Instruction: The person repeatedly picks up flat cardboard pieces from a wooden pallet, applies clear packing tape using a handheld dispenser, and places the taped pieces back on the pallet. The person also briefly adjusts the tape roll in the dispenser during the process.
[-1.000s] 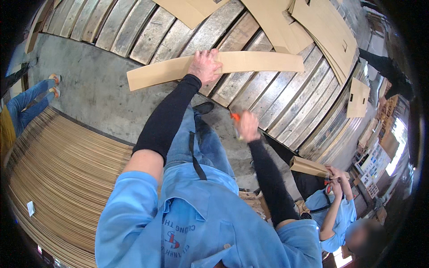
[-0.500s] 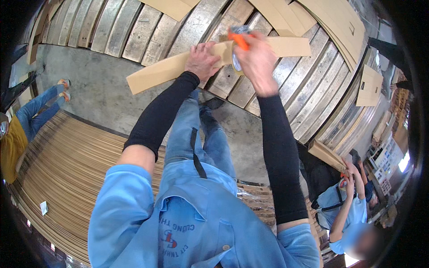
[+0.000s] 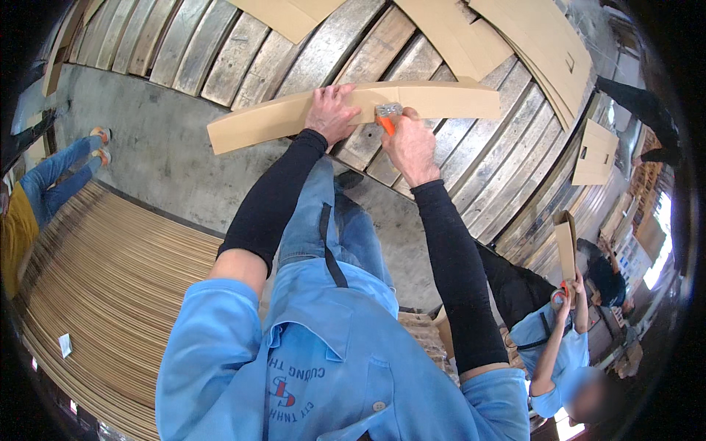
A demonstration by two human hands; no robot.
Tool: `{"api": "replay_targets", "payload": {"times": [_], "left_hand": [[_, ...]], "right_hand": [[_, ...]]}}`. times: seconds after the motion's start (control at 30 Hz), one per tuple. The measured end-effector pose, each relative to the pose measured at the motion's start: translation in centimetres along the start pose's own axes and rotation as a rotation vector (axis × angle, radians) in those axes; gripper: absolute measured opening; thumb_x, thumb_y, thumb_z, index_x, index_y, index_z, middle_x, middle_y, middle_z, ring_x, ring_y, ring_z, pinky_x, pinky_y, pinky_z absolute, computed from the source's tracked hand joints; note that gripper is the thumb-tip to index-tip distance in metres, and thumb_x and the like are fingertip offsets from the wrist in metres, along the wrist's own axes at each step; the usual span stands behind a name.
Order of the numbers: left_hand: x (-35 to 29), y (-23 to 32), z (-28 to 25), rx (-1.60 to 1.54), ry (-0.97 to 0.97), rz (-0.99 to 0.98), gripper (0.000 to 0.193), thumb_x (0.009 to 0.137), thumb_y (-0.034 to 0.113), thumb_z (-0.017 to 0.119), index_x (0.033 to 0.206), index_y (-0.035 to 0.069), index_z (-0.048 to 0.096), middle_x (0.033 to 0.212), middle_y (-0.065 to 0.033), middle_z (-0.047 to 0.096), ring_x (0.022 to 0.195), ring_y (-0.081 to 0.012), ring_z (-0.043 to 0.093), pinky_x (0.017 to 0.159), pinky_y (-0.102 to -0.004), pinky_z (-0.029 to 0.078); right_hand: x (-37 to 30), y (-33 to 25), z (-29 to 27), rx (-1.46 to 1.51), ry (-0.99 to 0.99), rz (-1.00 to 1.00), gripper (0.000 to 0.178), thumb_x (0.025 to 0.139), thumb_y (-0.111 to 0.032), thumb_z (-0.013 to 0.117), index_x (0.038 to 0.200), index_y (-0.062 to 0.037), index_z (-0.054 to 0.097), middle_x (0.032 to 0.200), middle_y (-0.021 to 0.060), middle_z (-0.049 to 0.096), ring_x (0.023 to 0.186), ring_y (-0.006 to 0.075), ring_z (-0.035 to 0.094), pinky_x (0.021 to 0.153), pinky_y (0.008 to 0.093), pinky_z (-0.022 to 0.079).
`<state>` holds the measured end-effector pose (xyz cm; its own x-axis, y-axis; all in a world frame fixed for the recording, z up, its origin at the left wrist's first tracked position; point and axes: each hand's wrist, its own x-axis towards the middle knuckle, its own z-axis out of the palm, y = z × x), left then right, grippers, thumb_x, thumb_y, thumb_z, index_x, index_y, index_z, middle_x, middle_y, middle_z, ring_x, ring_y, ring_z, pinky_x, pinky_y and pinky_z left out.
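A long, narrow folded cardboard piece [image 3: 257,125] lies crosswise in front of me, above the wooden slats. My left hand [image 3: 331,115] grips it left of its middle, with fingers over the top and the thumb along the near side. In my right hand [image 3: 412,147] is an orange tape dispenser [image 3: 387,119] with a metal head. That head rests at the near edge of the cardboard, close to a seam near its middle. The tape roll is hidden by my right hand.
A slatted wooden platform [image 3: 309,62] runs beyond my hands, with flat cardboard sheets [image 3: 544,48] on its far right. A large cardboard stack [image 3: 110,272] is at left. One co-worker [image 3: 548,338] at right holds cardboard and a tape dispenser; another person [image 3: 51,184] stands at far left.
My right hand has brought the tape dispenser down toward me, from above the cardboard to its near edge. The cardboard's right end has dropped slightly. My left hand keeps its grip.
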<state>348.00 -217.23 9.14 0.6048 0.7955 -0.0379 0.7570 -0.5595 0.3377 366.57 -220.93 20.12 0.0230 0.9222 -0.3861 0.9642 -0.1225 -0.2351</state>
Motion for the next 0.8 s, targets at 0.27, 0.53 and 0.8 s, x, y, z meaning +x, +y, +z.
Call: {"api": "replay_targets", "payload": {"times": [0.27, 0.53, 0.8], "left_hand": [[1.0, -0.1, -0.6, -0.041, -0.097, -0.034, 0.032, 0.069, 0.044, 0.082, 0.095, 0.026, 0.077, 0.138, -0.0044, 0.049, 0.121, -0.0293, 0.047, 0.095, -0.0507, 0.039], [1.0, 0.0, -0.9, -0.057, -0.151, -0.065, 0.029, 0.071, 0.043, 0.081, 0.092, 0.023, 0.076, 0.135, -0.0097, 0.049, 0.119, -0.0322, 0.048, 0.096, -0.0515, 0.038], [-4.9, 7.5, 0.1, -0.119, -0.247, 0.149, 0.029, 0.068, 0.031, 0.082, 0.094, 0.020, 0.075, 0.144, -0.0153, 0.042, 0.132, -0.0363, 0.041, 0.105, -0.0558, 0.034]], "right_hand": [[-3.9, 0.7, 1.3, 0.092, 0.106, 0.022, 0.023, 0.078, -0.019, 0.075, 0.098, -0.0066, 0.072, 0.112, 0.0194, 0.062, 0.073, 0.0374, 0.071, 0.063, 0.0466, 0.059], [-21.4, 6.5, 4.2, 1.454, -0.092, 0.806, 0.048, 0.084, -0.002, 0.067, 0.131, 0.0025, 0.064, 0.118, 0.0134, 0.071, 0.085, 0.0196, 0.071, 0.077, 0.0317, 0.058], [-20.8, 6.8, -12.3, 2.129, 0.268, 0.225, 0.064, 0.079, -0.023, 0.071, 0.134, 0.0078, 0.056, 0.105, 0.0206, 0.070, 0.059, 0.0192, 0.063, 0.053, 0.0299, 0.055]]}}
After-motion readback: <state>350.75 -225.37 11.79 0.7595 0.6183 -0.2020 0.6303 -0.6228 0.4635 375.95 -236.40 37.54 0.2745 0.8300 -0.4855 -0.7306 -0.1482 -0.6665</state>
